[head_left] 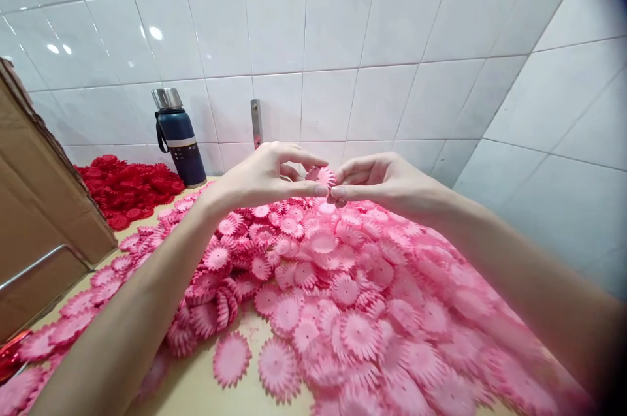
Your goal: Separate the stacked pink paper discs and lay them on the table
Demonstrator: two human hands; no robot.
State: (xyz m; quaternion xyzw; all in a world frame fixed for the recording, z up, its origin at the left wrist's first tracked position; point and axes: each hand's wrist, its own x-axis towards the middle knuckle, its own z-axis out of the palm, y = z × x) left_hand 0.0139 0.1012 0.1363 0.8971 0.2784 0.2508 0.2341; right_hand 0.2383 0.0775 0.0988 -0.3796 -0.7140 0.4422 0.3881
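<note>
Between my two hands, raised over the heap, is a small pink fringed flower disc (323,176). My left hand (274,174) pinches it from the left, with thumb below and index finger above. From the right, the thumb and fingers of my right hand (375,179) close on its edge. Under both hands spreads a large pile of pink flower discs (343,288), round with notched, petal-like rims; several show a tiny dark hole in the middle. Whether more than one disc is between my fingers I cannot tell.
A dark blue bottle (180,142) with a steel cap stands by the white tiled wall (333,17). Left of it lies a heap of red flower pieces (130,187). A cardboard box (44,187) borders the left side. A metal strip (256,122) is against the wall.
</note>
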